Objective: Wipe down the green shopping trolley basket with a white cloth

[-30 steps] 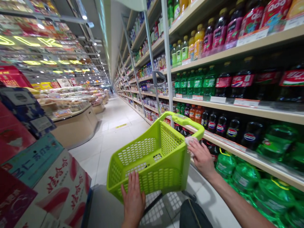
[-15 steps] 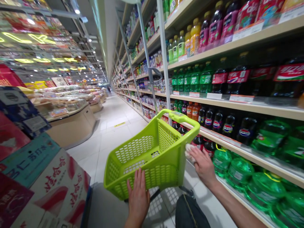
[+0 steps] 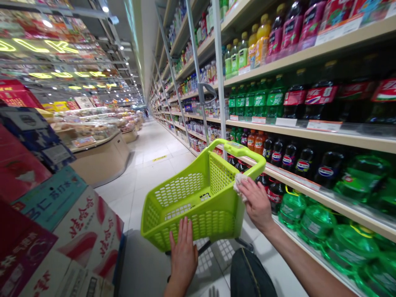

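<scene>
Your R hand (image 3: 256, 203), fingers gripping white cloth (image 3: 239, 181), holds it vs. upper corner of green cart (image 3: 216, 218); your L hand (image 3: 184, 253), fingers extended, lies vs. near wall.

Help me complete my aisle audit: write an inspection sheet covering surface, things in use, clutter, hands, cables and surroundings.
Surface: pale tiled floor with a yellow marking.
Things in use: green shopping cart; pale cloth against its side, towards the handle end.
Clutter: stacked boxes left of the cart.
Hands: left hand flat at the cart's near side; right hand on the pale cloth.
Cables: nothing seen.
Surroundings: shelves of bottled drinks at right; display counter ahead at left.
</scene>
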Motion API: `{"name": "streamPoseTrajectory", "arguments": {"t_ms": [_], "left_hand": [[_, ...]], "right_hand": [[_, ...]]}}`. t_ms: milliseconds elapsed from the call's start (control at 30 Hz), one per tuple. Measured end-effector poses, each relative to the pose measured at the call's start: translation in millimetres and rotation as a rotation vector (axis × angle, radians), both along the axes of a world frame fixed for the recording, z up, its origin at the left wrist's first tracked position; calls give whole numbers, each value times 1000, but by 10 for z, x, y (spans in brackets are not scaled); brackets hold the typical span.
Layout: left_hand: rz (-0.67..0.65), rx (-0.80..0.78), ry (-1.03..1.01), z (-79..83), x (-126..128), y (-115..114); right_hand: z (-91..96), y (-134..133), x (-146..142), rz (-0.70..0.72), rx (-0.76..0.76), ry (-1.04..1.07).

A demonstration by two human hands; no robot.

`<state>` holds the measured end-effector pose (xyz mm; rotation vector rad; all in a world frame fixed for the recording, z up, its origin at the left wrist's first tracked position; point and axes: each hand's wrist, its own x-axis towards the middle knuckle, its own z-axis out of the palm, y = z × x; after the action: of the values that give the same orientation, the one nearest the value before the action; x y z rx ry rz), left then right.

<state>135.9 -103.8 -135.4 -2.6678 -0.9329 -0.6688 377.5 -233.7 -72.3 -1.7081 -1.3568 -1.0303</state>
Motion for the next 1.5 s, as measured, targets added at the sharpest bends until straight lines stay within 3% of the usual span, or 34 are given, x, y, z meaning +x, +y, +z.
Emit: {"name": "streamPoseTrajectory", "arguments": {"t_ms": [200,267,400,600,800,1000,1167,1267,1367,1500], "left_hand": [[-9,1,-6,-47,-64,-1],[2,3,-12,-60,-103,4],[27,-8,-24,-29,-147,17],[67,-23,-54,4,-287,60],[187,-8,-81,-23,-582,173],[283,-34,-73,-60,-929,229],[362,-4,-73,-30,-1145,299],[368,5,-65,-5,-1193,306],[353,-5,-58,9,-1164,271],[316,-31,-71,34,-1019,232]], "right_hand": [[-476,110,-296,124,-189,-24],[-456,154,-427,162,-176,-19],[-246,351,-641,219,-103,-20],[-486,563,-980,334,-208,-54],[-385,926,-1360,446,-148,-40],[-794,1124,-1770,560,-241,-52],[-647,1394,-2064,607,-217,-89],[-748,1487,-2113,609,-313,-117],[-874,1410,-2053,598,-397,-118],[-648,1234,-1827,553,-234,-68]]}}
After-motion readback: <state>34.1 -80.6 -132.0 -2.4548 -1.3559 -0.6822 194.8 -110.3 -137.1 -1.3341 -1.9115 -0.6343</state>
